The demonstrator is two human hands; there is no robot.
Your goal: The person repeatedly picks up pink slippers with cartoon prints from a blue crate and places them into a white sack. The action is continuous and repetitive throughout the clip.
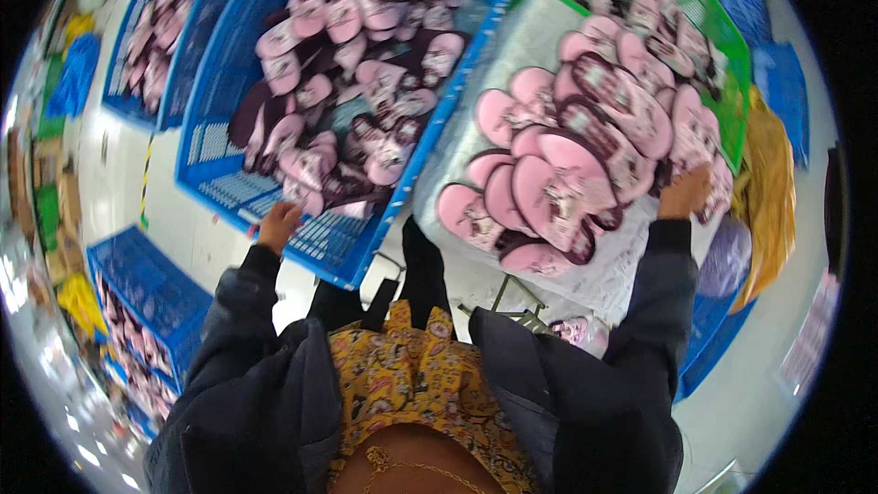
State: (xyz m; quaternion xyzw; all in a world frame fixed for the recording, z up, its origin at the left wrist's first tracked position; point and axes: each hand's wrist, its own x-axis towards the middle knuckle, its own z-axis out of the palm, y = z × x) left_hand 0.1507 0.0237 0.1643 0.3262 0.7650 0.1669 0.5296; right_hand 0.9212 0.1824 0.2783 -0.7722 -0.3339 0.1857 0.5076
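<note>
Pink slippers [558,183] with dark soles and printed uppers lie in an overlapping pile on a table covered in clear plastic [457,146]. At the pile's right edge, my right hand [686,190] is closed on slippers, its fingertips partly hidden among them. My left hand [279,224] rests at the near rim of a large blue plastic crate [334,256], fingers curled over the edge. Inside that crate, many more pink slippers [380,91] lie jumbled with dark pieces.
A green crate [743,82] of slippers stands beyond the table. Another blue crate [165,101] stands at far left, and a blue rack [155,284] with slippers at lower left. A yellow sack [768,192] and a purple bundle [724,258] sit on the right. Green metal legs [517,297] show below the table.
</note>
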